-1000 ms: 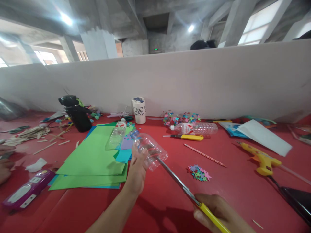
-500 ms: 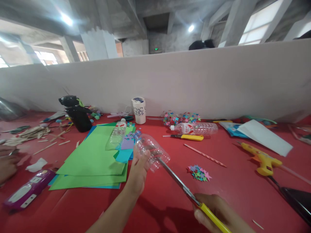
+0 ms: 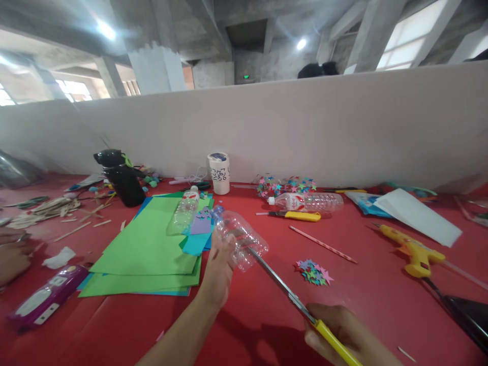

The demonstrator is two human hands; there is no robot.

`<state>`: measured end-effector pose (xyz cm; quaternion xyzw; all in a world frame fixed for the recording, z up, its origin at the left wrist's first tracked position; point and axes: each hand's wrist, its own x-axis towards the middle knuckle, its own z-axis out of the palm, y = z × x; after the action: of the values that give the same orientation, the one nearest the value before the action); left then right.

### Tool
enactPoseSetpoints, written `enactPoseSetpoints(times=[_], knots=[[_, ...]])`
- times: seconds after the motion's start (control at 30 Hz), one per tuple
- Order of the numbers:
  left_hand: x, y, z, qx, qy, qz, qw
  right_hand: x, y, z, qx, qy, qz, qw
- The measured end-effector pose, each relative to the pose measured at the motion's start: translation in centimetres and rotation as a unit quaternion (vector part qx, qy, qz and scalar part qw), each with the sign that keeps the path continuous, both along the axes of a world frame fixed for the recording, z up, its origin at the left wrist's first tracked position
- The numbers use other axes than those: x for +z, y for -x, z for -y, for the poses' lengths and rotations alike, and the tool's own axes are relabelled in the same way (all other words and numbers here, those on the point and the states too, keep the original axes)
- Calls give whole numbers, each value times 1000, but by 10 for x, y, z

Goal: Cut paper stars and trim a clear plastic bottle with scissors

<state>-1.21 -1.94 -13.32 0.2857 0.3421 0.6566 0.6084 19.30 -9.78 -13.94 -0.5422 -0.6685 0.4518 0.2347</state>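
Note:
My left hand (image 3: 221,264) is closed around a clear plastic bottle piece (image 3: 242,236), its blue-capped neck (image 3: 218,211) pointing away and its wide end facing me. In my right hand (image 3: 335,330) is a pair of scissors (image 3: 282,284) with long silver blades and yellow handles. The blade tips reach the wide end of the bottle piece; whether they are inside it or against its edge I cannot tell. Beside my left hand lie green paper sheets (image 3: 145,249), with another clear bottle (image 3: 185,211) resting on them. Star sequins (image 3: 313,272) form a small pile near the scissors.
A whole clear bottle (image 3: 308,202) and a yellow utility knife (image 3: 301,216) lie at the back. A yellow glue gun (image 3: 415,249) is on the right. On the left are a purple device (image 3: 49,295), a black flask (image 3: 124,180) and another person's hand (image 3: 13,256).
The view has shifted very slightly. My hands, the bottle piece and the scissors stay in nearly the same position.

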Motion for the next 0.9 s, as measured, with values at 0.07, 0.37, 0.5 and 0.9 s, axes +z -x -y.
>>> enactPoseSetpoints(times=[0.07, 0.37, 0.5, 0.9], knots=[[0, -1, 0, 8, 7, -5, 1000, -1, -1, -2, 8, 5, 3, 1000], [3, 4, -1, 23, -39, -55, 997, -4, -9, -2, 1, 68, -21, 997], [4, 7, -3, 27, -48, -84, 995, -1, -16, -4, 6, 93, -17, 995], [7, 19, -13, 26, -96, -173, 980, 3, -54, -19, 63, -48, 95, 992]])
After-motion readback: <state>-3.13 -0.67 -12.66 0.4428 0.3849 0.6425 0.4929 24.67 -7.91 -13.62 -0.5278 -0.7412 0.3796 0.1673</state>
